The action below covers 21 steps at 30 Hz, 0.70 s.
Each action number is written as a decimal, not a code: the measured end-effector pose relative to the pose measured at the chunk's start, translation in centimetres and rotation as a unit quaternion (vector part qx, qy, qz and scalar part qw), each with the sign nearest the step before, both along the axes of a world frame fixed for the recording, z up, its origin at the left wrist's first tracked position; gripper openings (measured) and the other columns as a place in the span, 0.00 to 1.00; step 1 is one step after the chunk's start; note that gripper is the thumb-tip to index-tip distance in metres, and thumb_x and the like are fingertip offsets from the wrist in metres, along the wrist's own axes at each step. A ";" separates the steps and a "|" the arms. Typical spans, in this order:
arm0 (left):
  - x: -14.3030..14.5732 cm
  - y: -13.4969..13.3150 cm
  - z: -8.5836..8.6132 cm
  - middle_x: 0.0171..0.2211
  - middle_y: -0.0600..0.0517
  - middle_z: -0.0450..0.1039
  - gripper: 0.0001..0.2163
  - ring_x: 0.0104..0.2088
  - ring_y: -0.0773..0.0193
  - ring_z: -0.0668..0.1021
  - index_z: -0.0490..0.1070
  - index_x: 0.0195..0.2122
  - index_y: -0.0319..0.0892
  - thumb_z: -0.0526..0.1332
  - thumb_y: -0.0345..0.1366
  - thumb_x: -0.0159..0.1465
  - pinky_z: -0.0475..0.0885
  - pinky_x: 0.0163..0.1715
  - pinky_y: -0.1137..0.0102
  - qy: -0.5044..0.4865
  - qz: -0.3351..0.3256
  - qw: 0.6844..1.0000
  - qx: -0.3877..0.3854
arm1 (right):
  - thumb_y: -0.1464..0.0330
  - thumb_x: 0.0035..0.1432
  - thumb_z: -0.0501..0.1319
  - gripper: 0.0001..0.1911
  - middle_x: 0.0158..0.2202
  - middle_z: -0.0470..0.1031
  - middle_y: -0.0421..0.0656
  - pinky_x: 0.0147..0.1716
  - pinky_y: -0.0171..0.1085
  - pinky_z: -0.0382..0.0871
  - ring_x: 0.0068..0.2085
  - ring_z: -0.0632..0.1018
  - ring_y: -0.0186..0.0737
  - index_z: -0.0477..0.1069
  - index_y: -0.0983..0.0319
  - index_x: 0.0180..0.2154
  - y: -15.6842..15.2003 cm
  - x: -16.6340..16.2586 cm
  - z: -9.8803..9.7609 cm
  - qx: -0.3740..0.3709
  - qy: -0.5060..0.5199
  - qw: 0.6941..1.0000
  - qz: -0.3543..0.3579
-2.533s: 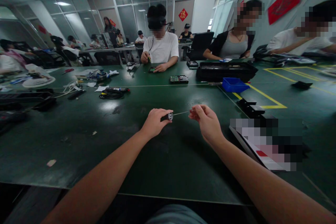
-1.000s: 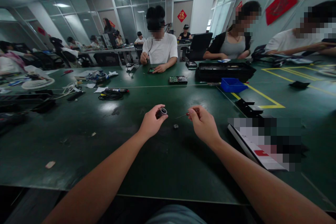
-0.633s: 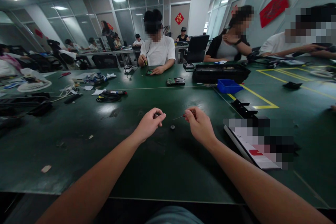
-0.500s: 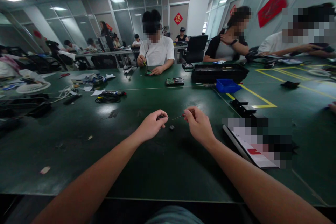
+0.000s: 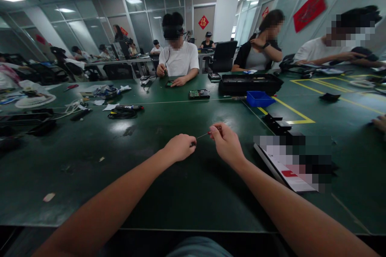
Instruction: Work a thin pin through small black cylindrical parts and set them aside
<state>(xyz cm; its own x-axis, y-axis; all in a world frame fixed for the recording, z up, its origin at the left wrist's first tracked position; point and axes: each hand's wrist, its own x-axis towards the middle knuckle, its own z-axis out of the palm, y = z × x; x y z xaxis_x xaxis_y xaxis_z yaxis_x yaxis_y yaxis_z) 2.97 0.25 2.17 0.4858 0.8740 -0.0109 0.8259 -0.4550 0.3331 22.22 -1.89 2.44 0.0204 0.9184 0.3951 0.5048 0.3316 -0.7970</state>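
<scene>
My left hand [image 5: 180, 147] is curled low over the green table [image 5: 181, 192], fingers closed on a small dark part that they mostly hide. My right hand [image 5: 226, 141] pinches a thin screwdriver [image 5: 205, 133] with a reddish handle. Its metal shaft points left, and the tip reaches my left fingertips. The small round piece that lay on the table between the hands is covered by my left hand.
A flat printed sheet [image 5: 286, 168] lies right of my right hand. Farther off are a blue bin [image 5: 259, 98], a black tray [image 5: 250, 83], a circuit board [image 5: 199, 94] and a coiled black cable [image 5: 122, 112]. Several people sit across the table.
My left hand dropped from a raised hold of the small black cylinder down to the table, over the small round piece. The screwdriver tip followed to my left fingers.
</scene>
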 end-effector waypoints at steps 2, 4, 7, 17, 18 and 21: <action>-0.7 0.4 0.3 0.35 0.47 0.79 0.08 0.34 0.57 0.79 0.80 0.37 0.45 0.62 0.37 0.62 0.70 0.34 0.66 -0.065 0.007 0.998 -0.019 | 0.59 0.68 0.53 0.13 0.30 0.77 0.41 0.34 0.38 0.65 0.32 0.76 0.40 0.71 0.59 0.37 0.0 0.0 0.0 -0.002 -0.001 1.000 0.002; -1.9 0.9 0.6 0.31 0.48 0.78 0.07 0.27 0.60 0.77 0.80 0.35 0.44 0.63 0.38 0.60 0.68 0.28 0.68 -0.147 0.031 0.985 -0.079 | 0.59 0.68 0.53 0.13 0.30 0.77 0.41 0.34 0.38 0.65 0.32 0.76 0.40 0.71 0.59 0.37 0.0 0.1 0.0 -0.006 -0.002 1.000 0.004; -4.3 1.4 1.4 0.32 0.48 0.77 0.09 0.21 0.67 0.73 0.78 0.39 0.42 0.63 0.37 0.60 0.62 0.20 0.73 -0.282 0.110 0.932 -0.197 | 0.59 0.68 0.52 0.14 0.30 0.77 0.41 0.33 0.38 0.65 0.32 0.76 0.40 0.71 0.59 0.38 -0.1 0.2 0.0 -0.011 -0.004 1.000 0.007; -17.8 0.5 4.1 0.28 0.55 0.66 0.04 0.22 0.71 0.68 0.67 0.37 0.38 0.60 0.33 0.66 0.61 0.19 0.77 -0.631 0.352 0.652 -0.230 | 0.58 0.68 0.53 0.14 0.30 0.76 0.41 0.34 0.39 0.65 0.33 0.77 0.41 0.71 0.59 0.38 0.1 0.2 -0.2 -0.022 0.000 1.000 0.012; -19.2 0.1 4.4 0.28 0.55 0.66 0.03 0.23 0.71 0.68 0.66 0.36 0.38 0.59 0.32 0.66 0.63 0.21 0.76 -0.636 0.369 0.645 -0.210 | 0.58 0.68 0.53 0.14 0.30 0.76 0.41 0.34 0.39 0.65 0.33 0.77 0.41 0.71 0.59 0.38 0.1 0.2 -0.2 -0.025 0.000 1.000 0.012; -22.9 -1.2 5.2 0.26 0.53 0.66 0.04 0.24 0.67 0.69 0.65 0.34 0.37 0.53 0.29 0.67 0.66 0.24 0.72 -0.621 0.436 0.642 -0.111 | 0.58 0.68 0.53 0.14 0.30 0.76 0.41 0.33 0.39 0.66 0.33 0.77 0.41 0.71 0.59 0.38 0.0 0.2 -0.2 -0.032 -0.005 0.999 0.017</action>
